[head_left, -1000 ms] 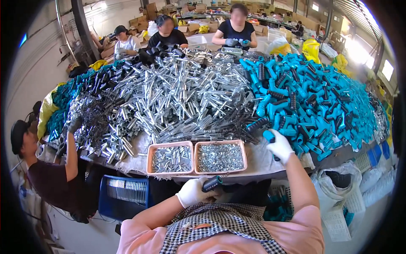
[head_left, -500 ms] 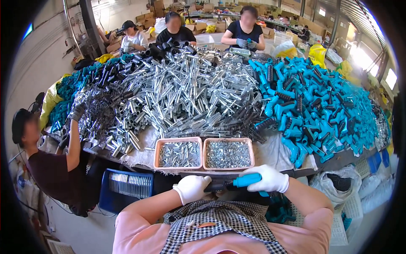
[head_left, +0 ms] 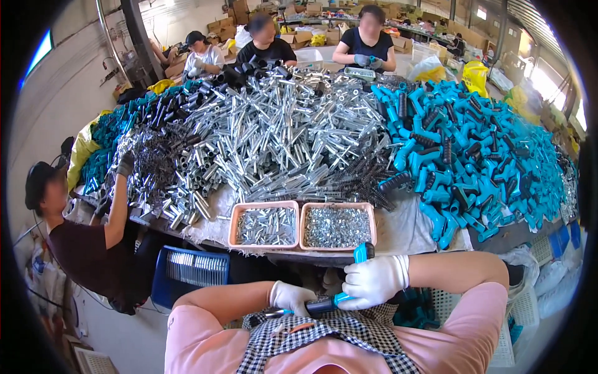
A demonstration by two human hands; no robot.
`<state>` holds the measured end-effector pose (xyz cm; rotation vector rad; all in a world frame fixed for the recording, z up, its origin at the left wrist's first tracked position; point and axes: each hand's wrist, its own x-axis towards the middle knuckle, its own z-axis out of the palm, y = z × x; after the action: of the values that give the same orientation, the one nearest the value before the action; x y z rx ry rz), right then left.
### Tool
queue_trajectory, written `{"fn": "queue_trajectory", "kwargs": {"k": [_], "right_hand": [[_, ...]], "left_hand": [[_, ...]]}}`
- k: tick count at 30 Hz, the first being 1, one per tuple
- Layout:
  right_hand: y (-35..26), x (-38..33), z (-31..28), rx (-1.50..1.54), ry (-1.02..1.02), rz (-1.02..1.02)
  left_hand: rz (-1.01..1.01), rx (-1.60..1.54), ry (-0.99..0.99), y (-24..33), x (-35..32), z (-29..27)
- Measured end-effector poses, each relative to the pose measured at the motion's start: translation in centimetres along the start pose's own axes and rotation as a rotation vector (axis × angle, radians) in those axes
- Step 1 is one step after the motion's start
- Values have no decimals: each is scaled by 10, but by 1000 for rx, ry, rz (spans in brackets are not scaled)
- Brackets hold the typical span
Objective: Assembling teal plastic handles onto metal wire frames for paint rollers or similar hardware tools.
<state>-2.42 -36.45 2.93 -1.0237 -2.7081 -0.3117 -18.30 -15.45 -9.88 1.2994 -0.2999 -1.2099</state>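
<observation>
Close to the person's chest, the gloved right hand is wrapped around a blue-handled tool, and the gloved left hand pinches its near-left end. Its long axis runs from near left to far right — blue grip toward two pink trays. A loose pinch could let it slip into the lap.

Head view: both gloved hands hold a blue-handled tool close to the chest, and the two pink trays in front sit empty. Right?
Not quite. The head view shows the two pink trays filled with small silver metal parts, not empty. The rest stands: left hand and right hand, both gloved, hold the blue-handled tool close to the chest.
</observation>
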Motion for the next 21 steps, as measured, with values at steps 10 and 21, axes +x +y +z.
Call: {"fn": "queue_trajectory", "kwargs": {"k": [10, 21], "right_hand": [[-24, -17, 20, 1193, 233, 1350], [-20, -5, 4, 165, 631, 757]], "left_hand": [[-146, 1104, 1035, 63, -18, 17], [72, 1253, 958, 52, -41, 13]]}}
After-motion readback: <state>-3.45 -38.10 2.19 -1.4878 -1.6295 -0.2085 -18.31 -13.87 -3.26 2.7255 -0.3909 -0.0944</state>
